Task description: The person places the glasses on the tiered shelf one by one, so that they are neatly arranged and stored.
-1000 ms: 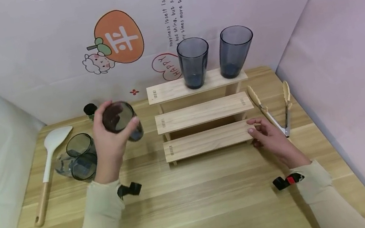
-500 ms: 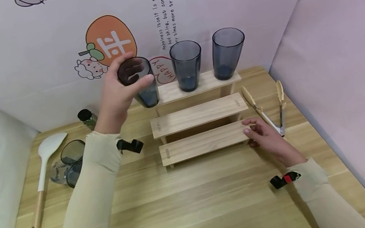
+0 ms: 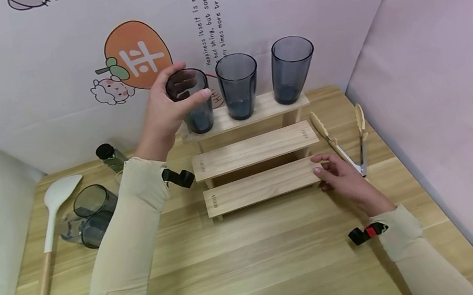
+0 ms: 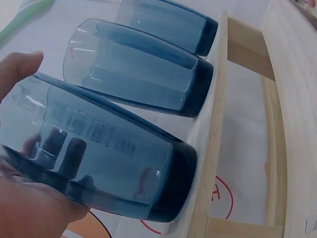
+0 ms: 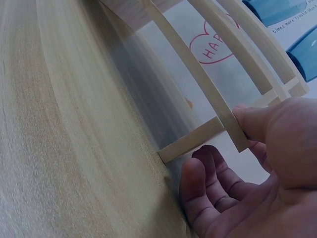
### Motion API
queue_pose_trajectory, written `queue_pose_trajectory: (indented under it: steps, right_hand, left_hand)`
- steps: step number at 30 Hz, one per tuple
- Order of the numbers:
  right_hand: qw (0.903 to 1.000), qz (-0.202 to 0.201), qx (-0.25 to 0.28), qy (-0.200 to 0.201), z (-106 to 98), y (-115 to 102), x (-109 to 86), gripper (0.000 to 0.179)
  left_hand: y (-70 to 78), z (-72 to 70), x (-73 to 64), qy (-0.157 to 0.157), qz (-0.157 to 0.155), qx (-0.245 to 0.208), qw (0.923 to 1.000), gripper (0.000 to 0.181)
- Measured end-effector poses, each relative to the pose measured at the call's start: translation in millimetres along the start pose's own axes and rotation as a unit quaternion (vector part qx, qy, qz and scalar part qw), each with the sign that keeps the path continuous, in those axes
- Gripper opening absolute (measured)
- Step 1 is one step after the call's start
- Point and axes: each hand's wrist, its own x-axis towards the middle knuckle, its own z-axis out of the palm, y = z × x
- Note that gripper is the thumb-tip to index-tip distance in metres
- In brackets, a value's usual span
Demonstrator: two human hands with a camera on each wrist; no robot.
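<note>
My left hand grips a blue-tinted drinking glass round its upper part, at the left end of the top step of a three-step wooden rack. In the left wrist view the glass is upright relative to the step, its base at the board; whether it bears its full weight there I cannot tell. Two like glasses, a middle one and a right one, stand on the same step. My right hand holds the right end of the lowest step, thumb on the board and fingers curled below.
Left on the table are more glasses close together, a white spatula with a wooden handle, and a dark-capped jar. Tongs lie right of the rack. A printed cloth hangs behind.
My left hand has carried the glass from the table's left side up and right to the top step's left end. My right hand stays at the lowest step.
</note>
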Motion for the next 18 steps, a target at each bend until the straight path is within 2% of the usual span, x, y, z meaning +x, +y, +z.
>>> queue_pose_trajectory:
  steps: [7,12,15,18]
  right_hand:
    - [1.0000,0.000,-0.002,-0.001,1,0,0.7,0.043]
    - [1.0000,0.000,-0.002,-0.002,1,1,0.7,0.043]
    - [1.0000,-0.001,-0.002,-0.003,1,1,0.4,0.044]
    - [1.0000,-0.002,-0.003,-0.003,1,0,0.3,0.045]
  left_hand:
    - [-3.1,-1.4,2.6,-0.007,0.004,-0.014,0.9999,0.071]
    - [-1.7,-5.7,-1.6,-0.010,0.022,-0.017,0.9996,0.084]
    - [0.6,-12.7,-12.0,0.013,0.037,-0.007,0.9992,0.097]
    - [-0.1,-25.3,-32.4,0.045,0.036,-0.010,0.9983,0.094]
